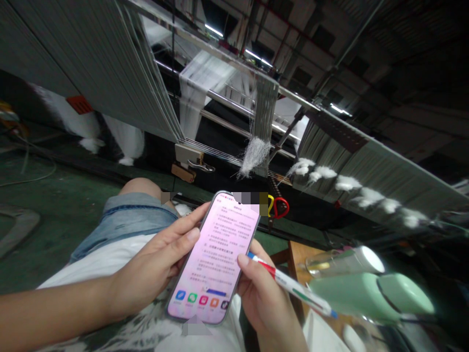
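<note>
Left-hand fingers [188, 240] and right-hand fingers [249, 269] grip a smartphone [216, 259] by opposite edges, over the patterned shirt [146, 315]; right ones also hold a multicolour pen [295, 285]. Doubled-up grip could drop either; swinging right could knock the green bottle [351, 292].

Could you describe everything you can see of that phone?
The phone is slim, with rounded corners and a dark edge. Its lit screen shows lines of blurred text on pink, above a row of coloured icons. Pixelated patches cover parts of its top and bottom. It leans, screen toward the wearer, between the left hand and right hand, both touching its sides.
</note>
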`<move>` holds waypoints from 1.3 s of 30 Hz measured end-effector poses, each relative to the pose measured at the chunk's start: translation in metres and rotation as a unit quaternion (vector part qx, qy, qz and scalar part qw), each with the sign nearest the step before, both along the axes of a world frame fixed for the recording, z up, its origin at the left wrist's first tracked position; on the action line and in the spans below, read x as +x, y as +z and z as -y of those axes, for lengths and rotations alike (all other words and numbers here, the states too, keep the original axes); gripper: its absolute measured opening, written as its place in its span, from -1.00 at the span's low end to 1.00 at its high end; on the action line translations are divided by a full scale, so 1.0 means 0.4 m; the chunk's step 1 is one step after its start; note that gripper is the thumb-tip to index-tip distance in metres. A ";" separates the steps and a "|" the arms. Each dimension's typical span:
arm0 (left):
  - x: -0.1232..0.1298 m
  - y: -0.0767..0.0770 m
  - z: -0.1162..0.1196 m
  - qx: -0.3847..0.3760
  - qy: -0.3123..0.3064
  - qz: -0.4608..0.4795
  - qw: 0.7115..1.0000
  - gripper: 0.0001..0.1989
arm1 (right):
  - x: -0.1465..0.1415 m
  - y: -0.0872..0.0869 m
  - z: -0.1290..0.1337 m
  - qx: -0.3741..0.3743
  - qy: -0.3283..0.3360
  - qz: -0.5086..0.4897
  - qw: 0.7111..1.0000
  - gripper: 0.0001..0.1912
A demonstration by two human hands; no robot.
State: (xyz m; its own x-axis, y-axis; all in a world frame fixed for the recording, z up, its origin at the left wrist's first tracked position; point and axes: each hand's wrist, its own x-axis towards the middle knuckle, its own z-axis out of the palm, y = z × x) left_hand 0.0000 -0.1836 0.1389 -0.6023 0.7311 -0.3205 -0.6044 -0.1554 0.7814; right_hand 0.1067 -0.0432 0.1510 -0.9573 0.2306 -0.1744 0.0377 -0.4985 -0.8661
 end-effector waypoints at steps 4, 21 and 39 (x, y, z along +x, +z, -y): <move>0.003 0.004 -0.001 -0.003 0.002 -0.002 1.000 -0.43 | 0.000 0.000 -0.001 0.011 0.002 0.005 1.000 -0.64; 0.003 0.006 -0.004 0.014 0.001 0.006 1.000 -0.45 | -0.005 0.001 0.002 0.001 -0.008 0.008 1.000 -0.65; 0.000 -0.002 -0.002 0.015 0.004 0.006 1.000 -0.40 | -0.002 -0.004 0.000 -0.003 -0.001 0.006 1.000 -0.65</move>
